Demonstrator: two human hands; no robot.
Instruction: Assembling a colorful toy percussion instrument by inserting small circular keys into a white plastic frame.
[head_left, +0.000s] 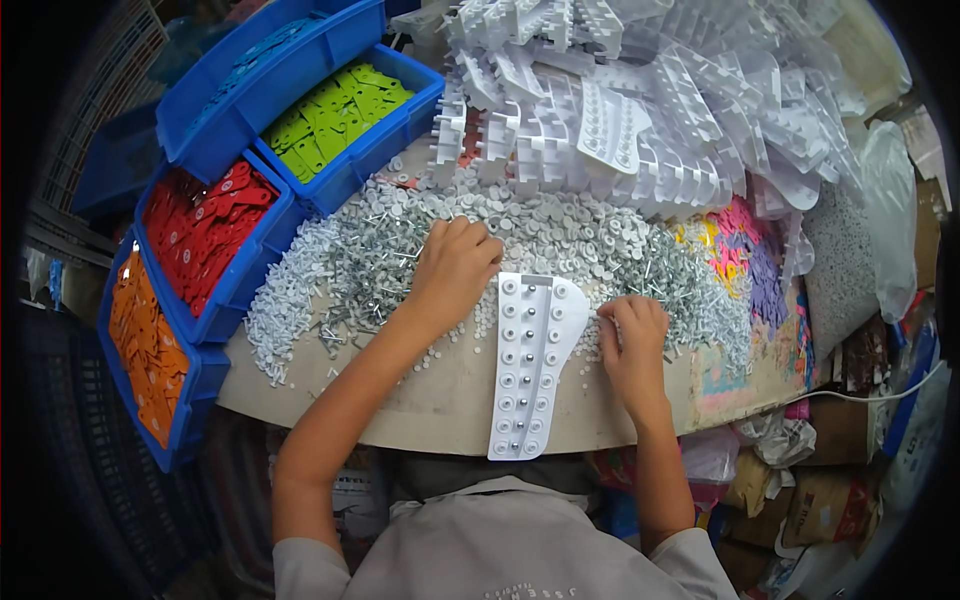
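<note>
Where the grey shirt (520, 545) meets the curved edge of the worktable (420, 410), a white plastic panel (524, 370) lies lengthwise, its near end at the rim, with two columns of round white rings and a line of metal studs between them. Just beside its wider far part is the right hand (635, 335), fingers bent and thumb close to the index finger; whether a small piece is pinched there, I cannot tell. Off the panel's far left corner, the left hand (457, 262) is half curled, fingertips down among loose parts, its grip hidden. Around and beyond spread metal pins (375, 255), white plastic pins (285, 305) and white round caps (590, 220). Left stand blue bins (250, 278) of orange, red and green flat pieces; farthest, white panels (670, 110) are heaped.
</note>
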